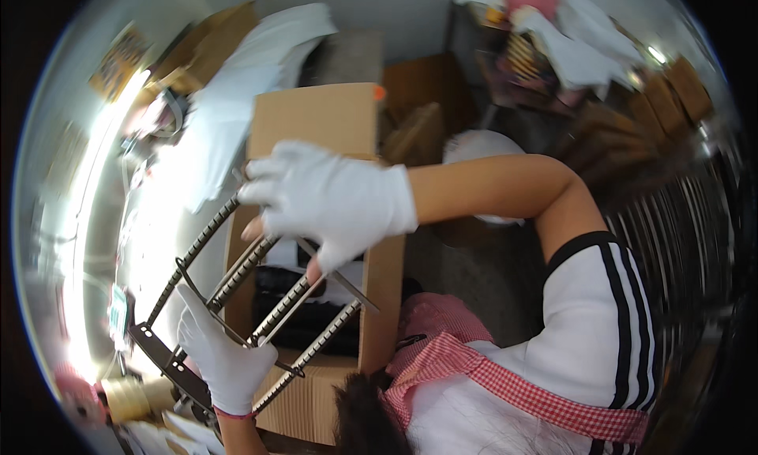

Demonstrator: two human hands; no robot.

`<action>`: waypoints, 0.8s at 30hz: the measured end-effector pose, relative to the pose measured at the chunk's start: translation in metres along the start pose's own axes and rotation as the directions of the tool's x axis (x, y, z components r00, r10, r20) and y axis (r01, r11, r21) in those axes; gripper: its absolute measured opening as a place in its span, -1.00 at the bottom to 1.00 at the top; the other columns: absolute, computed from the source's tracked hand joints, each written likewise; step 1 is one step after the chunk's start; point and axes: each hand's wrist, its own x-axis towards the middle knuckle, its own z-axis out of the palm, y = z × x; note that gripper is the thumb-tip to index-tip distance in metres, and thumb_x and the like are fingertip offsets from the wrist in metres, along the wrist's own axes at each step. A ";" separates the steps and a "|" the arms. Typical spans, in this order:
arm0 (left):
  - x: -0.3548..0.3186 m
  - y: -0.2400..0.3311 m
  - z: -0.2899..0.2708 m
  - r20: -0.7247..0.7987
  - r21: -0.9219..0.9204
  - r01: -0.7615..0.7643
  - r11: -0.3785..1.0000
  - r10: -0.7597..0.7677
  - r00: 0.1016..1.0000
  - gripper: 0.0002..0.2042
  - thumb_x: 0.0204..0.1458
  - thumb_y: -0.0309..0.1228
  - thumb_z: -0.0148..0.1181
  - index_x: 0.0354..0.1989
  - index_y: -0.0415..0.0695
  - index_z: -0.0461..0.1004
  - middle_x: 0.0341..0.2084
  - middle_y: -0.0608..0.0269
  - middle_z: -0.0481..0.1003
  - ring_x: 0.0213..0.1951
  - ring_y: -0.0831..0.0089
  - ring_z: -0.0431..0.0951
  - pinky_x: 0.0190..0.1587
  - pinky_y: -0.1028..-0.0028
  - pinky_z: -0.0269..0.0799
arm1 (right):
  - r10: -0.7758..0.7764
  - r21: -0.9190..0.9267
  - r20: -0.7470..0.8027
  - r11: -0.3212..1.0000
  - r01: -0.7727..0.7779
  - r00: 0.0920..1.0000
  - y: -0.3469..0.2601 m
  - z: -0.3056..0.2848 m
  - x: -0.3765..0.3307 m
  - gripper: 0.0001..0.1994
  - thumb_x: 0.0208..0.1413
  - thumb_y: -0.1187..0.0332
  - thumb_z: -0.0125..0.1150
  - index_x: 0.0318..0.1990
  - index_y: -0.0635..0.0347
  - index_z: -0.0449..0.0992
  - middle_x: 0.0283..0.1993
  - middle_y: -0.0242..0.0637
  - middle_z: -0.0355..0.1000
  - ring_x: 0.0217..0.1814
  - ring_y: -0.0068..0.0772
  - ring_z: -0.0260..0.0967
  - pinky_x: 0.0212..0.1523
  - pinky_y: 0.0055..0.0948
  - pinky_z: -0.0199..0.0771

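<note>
The left hand (223,359), in a white glove, has its grip clamped on the lower end of a metal rack (245,289) made of ribbed rods and thin cross-wires. The rack slants up and to the right across the front of an open cardboard box (316,123). At the rack's upper end the right hand (332,198), also gloved in white, closes its fingers over the rods, a bare fingertip showing through. Right of the box, a red-checked apron (489,376) lies over a white shirt.
</note>
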 end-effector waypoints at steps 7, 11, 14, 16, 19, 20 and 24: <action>0.004 0.152 0.033 -0.130 -0.079 -0.730 0.679 0.719 0.683 -0.03 -0.38 -0.44 0.46 0.36 -0.25 0.12 0.13 -0.04 0.30 0.24 -0.05 0.28 0.36 -0.06 0.04 | 0.619 -0.179 -0.047 0.767 -0.616 0.784 -0.142 -0.019 -0.109 -0.34 -0.39 0.20 0.47 0.06 -0.05 0.54 0.06 0.03 0.35 0.10 0.09 0.33 0.02 -0.03 0.38; -0.028 0.174 0.031 -0.215 -0.472 -0.759 0.448 0.777 0.592 -0.15 -0.22 -0.47 0.33 0.37 -0.20 0.14 0.20 -0.07 0.27 0.31 -0.09 0.21 0.38 -0.09 0.00 | 0.714 -0.150 -0.429 0.548 -0.823 0.553 -0.199 -0.043 -0.244 -0.32 -0.41 0.22 0.49 0.07 0.02 0.54 0.07 0.03 0.39 0.07 0.11 0.35 0.09 -0.06 0.38; -0.037 0.155 0.053 -0.104 -0.348 -0.845 0.405 0.880 0.464 -0.20 -0.21 -0.47 0.35 0.33 -0.18 0.19 0.20 0.02 0.30 0.30 -0.04 0.23 0.36 -0.09 0.04 | 0.965 0.509 -0.246 0.208 -0.835 0.091 -0.236 -0.072 -0.351 -0.34 -0.16 0.37 0.43 0.21 0.22 0.42 -0.05 -0.26 0.46 -0.05 -0.39 0.39 0.01 -0.47 0.44; -0.043 0.142 0.087 0.020 -0.279 -0.833 0.479 0.870 0.493 -0.22 -0.19 -0.44 0.37 0.30 -0.18 0.20 0.20 0.09 0.30 0.29 -0.03 0.23 0.35 -0.09 0.06 | 0.963 0.681 -0.005 -0.193 -0.706 -0.269 -0.255 -0.104 -0.413 -0.39 0.08 0.38 0.25 0.33 0.22 0.28 0.01 -0.29 0.43 -0.28 -0.65 0.36 -0.36 -0.57 0.44; -0.055 0.114 0.129 0.258 -0.235 -0.695 0.680 0.733 0.630 -0.18 -0.19 -0.38 0.38 0.33 -0.21 0.15 0.28 -0.08 0.21 0.34 -0.10 0.14 0.37 -0.07 0.02 | 0.839 0.913 0.059 -0.265 -0.310 -0.541 -0.283 -0.135 -0.473 -0.55 0.16 0.29 0.06 0.24 -0.03 0.35 -0.23 -0.43 0.42 -0.42 -0.60 0.36 -0.39 -0.51 0.48; -0.059 0.105 0.139 0.225 -0.201 -0.693 0.692 0.721 0.655 -0.16 -0.19 -0.37 0.38 0.34 -0.22 0.14 0.29 -0.14 0.18 0.35 -0.13 0.12 0.37 -0.06 0.02 | 0.848 0.941 0.060 -0.224 -0.253 -0.527 -0.296 -0.143 -0.486 -0.62 0.16 0.29 0.05 0.15 0.01 0.41 -0.26 -0.40 0.44 -0.39 -0.57 0.41 -0.35 -0.44 0.54; -0.074 0.094 0.160 0.213 -0.120 -0.567 0.815 0.579 0.787 -0.13 -0.23 -0.46 0.36 0.35 -0.29 0.10 0.34 -0.24 0.11 0.33 -0.23 0.12 0.35 -0.02 0.08 | 0.854 1.000 0.007 -0.011 -0.004 -0.521 -0.363 -0.147 -0.512 -0.82 0.22 0.24 0.07 -0.10 0.02 0.49 -0.18 -0.11 0.48 -0.25 -0.27 0.56 -0.28 -0.19 0.64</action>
